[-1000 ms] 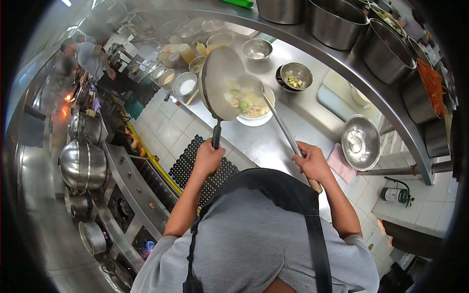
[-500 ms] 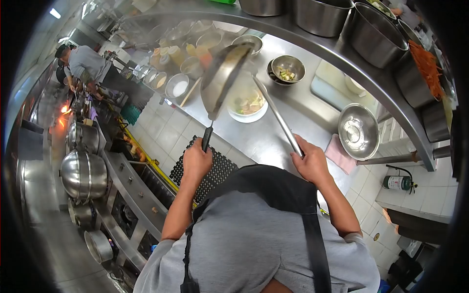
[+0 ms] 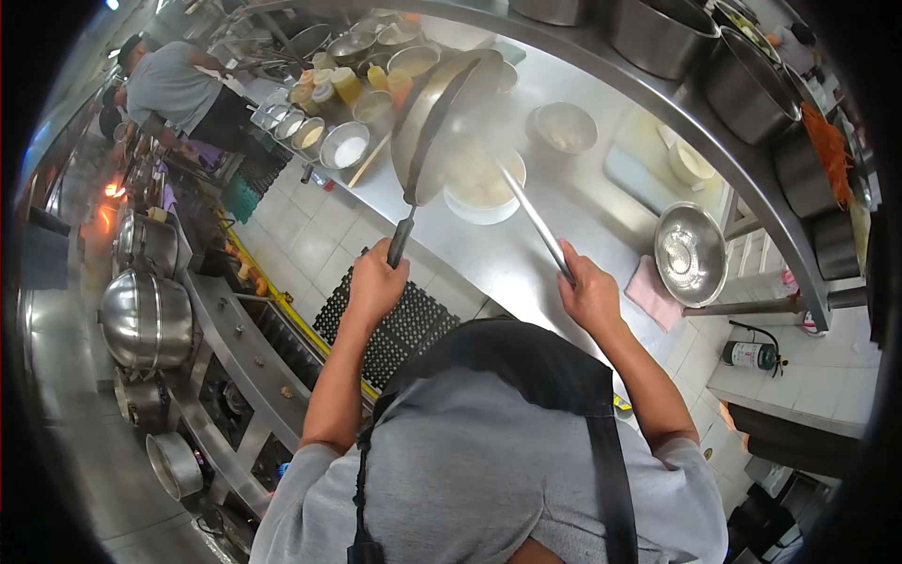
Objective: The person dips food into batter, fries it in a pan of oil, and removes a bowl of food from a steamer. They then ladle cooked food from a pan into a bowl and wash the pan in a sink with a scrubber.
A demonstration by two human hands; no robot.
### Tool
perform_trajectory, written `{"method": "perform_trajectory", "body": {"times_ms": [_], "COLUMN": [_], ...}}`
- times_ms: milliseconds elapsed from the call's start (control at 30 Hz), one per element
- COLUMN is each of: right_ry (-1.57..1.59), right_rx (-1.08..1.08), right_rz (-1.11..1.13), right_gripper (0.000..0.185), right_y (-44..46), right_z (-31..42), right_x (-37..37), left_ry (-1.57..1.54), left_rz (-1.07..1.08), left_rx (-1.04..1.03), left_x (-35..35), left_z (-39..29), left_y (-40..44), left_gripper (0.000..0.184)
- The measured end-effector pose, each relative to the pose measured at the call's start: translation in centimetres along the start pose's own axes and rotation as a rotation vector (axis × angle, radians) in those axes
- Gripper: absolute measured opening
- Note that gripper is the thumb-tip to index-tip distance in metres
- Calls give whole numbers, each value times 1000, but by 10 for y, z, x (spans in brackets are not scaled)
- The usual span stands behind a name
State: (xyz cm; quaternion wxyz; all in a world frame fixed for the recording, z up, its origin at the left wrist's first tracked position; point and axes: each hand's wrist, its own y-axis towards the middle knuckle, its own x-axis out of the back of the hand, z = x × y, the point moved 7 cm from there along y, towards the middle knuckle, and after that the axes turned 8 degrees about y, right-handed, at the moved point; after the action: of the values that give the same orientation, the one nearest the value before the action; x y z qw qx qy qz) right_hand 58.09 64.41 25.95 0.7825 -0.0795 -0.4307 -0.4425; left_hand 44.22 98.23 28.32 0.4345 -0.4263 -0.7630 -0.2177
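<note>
My left hand (image 3: 380, 284) is wrapped round the dark handle of a wok (image 3: 425, 127). The wok is tilted steeply on its side, beside and above a white bowl (image 3: 481, 216) on the steel counter. Steam blurs the pale food in the bowl. My right hand (image 3: 591, 288) grips a long metal-handled utensil (image 3: 536, 218), which slants toward the bowl. Steam hides its far end, so I cannot tell whether it is a ladle or a spatula.
Sauce bottles (image 3: 346, 86) and a bowl of white powder (image 3: 345, 146) stand left of the wok. A metal bowl (image 3: 562, 129), a colander (image 3: 691, 254) and a pink cloth (image 3: 655, 293) lie to the right. A shelf (image 3: 648, 89) arches above. A co-worker (image 3: 174, 89) stands near flames.
Steam over the white bowl has thickened and veils the food. The utensil's far end has dropped toward the bowl. The wok has shifted slightly, and the co-worker's posture has changed.
</note>
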Motion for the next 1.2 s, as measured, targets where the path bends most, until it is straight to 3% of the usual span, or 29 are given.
{"method": "perform_trajectory", "body": {"times_ms": [100, 200, 400, 500, 533, 633, 733, 967, 1067, 1167, 1200], "right_ry": [-209, -308, -257, -208, -238, -264, -301, -527, -570, -536, -494], "right_rx": [64, -7, -56, -91, -94, -42, -27, -3, -73, -61, -77], "right_rz": [84, 164, 69, 3, -6, -10, 25, 137, 183, 178, 194], "right_gripper": [66, 68, 59, 60, 60, 61, 63, 65, 65, 65, 66], "right_y": [-12, -30, -39, -33, -26, -5, 17, 26, -7, -43, -51], "right_z": [-14, -15, 22, 46, 58, 78, 86, 77, 61, 48, 48], "right_x": [20, 43, 59, 55, 56, 55, 44, 34, 57, 68, 66], "left_ry": [-52, -110, -331, -519, -723, -847, -831, -462, -464, -504, -581], "left_rz": [-45, -76, -114, -13, 62, 85, 118, -78, 27, -77, -25], "left_rx": [-17, 16, 35, 148, 256, 246, 199, -26, 84, 40, 109], "left_x": [-1, 2, 5, -13, -8, -13, -17, 0, 7, 17, 12], "left_z": [20, 40, 77, 119, 111, 115, 109, 80, 84, 98, 110], "left_y": [11, 14, 4, -10, -19, -25, -21, -2, -3, -20, -30], "left_gripper": [17, 18, 18, 16, 15, 15, 14, 11, 14, 13, 12]}}
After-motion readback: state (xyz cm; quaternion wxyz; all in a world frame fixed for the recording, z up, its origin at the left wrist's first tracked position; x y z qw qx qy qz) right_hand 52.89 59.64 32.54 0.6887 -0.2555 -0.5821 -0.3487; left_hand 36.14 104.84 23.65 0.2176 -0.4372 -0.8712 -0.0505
